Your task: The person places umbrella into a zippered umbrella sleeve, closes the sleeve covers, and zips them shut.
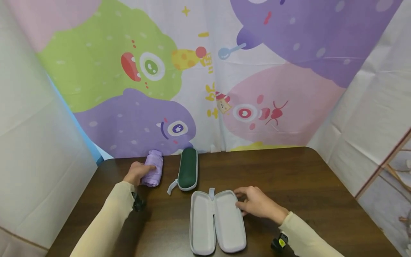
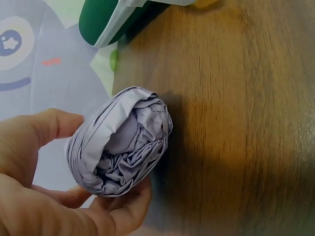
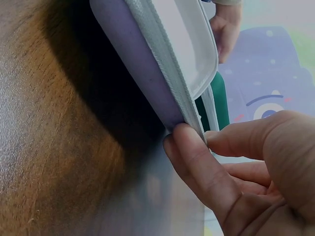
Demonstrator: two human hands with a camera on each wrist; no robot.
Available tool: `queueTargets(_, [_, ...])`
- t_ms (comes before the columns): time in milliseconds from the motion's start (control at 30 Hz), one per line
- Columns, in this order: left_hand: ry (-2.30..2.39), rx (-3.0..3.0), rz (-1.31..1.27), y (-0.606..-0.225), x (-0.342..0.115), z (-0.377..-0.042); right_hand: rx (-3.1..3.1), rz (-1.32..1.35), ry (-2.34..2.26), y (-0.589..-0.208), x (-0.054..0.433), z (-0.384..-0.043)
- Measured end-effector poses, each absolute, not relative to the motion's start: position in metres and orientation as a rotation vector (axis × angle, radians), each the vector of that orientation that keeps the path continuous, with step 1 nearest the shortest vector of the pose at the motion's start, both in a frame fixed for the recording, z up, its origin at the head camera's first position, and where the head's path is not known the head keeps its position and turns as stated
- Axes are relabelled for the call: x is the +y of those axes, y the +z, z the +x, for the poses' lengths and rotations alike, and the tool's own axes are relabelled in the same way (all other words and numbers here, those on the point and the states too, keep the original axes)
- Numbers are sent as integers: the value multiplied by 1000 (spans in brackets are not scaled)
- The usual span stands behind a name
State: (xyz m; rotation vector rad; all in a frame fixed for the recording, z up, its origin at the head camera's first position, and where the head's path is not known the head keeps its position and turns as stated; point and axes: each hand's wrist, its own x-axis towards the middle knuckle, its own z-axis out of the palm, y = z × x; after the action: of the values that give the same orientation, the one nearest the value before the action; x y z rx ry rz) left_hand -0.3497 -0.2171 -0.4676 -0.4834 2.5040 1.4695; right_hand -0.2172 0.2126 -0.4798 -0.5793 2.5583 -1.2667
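Note:
My left hand (image 1: 137, 172) grips a rolled-up lilac folding umbrella (image 1: 153, 171) at the back left of the table. In the left wrist view, the crumpled end of the umbrella (image 2: 123, 142) faces the camera, with thumb and fingers around its side. An open zip case (image 1: 230, 223) lies spread in two halves near the table's front, its pale grey lining facing up. With thumb and fingertips, my right hand (image 1: 258, 203) pinches the rim of its right half. The right wrist view shows this case's purple outer shell (image 3: 138, 64) and grey zipper edge.
A closed dark green zip case (image 1: 188, 168) with a pale pull strap lies just right of the umbrella. Behind the brown wooden table (image 1: 282, 175) hangs a cartoon-printed curtain (image 1: 205, 132). White fabric walls stand on both sides.

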Motion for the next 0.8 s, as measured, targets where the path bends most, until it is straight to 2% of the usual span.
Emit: queueTargets(800, [1541,2504,-421,-465,-218,-338,2574,-550,-1291,-478,207,-216])
